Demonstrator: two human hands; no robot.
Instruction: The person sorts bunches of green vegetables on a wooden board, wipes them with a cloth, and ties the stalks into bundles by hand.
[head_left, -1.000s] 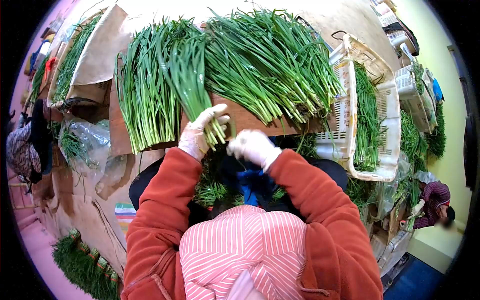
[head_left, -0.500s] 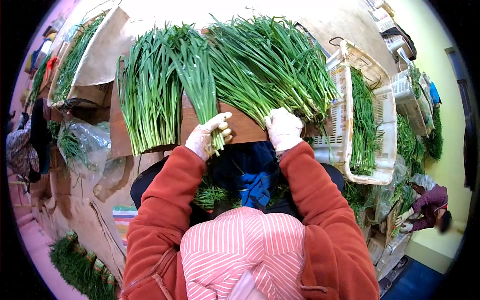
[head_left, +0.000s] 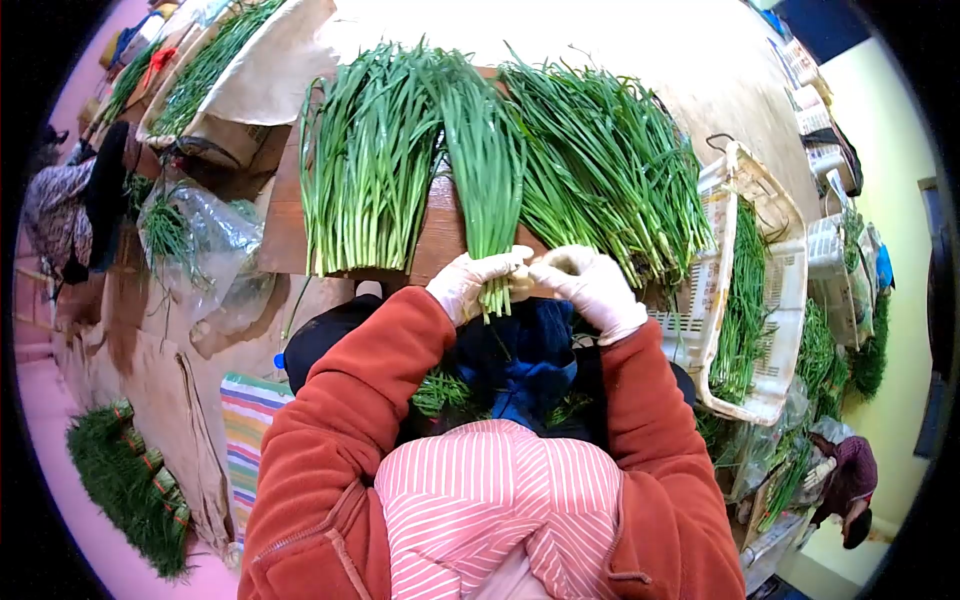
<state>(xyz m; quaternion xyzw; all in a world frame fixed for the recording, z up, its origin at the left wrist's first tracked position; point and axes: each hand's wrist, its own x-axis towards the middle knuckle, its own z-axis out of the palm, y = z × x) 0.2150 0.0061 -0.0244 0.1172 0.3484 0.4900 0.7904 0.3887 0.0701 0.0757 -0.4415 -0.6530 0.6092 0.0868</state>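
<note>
My left hand (head_left: pixel 472 284), in a white glove, is wrapped round a bunch of garlic chives (head_left: pixel 487 190) near its pale stem ends, which stick out below the fingers. The leaves fan away over the board. Close beside it, my gloved right hand (head_left: pixel 592 290) has thumb and fingers pinched together, next to the stem ends; whatever is between them is too small to make out. To the left on the wooden board (head_left: pixel 437 235) lies a thick row of chives (head_left: pixel 365 170), stems toward me. A larger loose pile of chives (head_left: pixel 610 170) lies beyond my right hand.
A white plastic crate (head_left: pixel 765 395) holding chives (head_left: pixel 742 300) stands at the right. Tied green bundles (head_left: pixel 130 490) lie on the floor at lower left. A clear plastic bag (head_left: pixel 215 250) is left of the board. Another person (head_left: pixel 850 480) works at lower right.
My right hand has left the edge of the right-hand pile and come over beside my left hand. My left hand still grips the bunch. The whole view has shifted a little.
</note>
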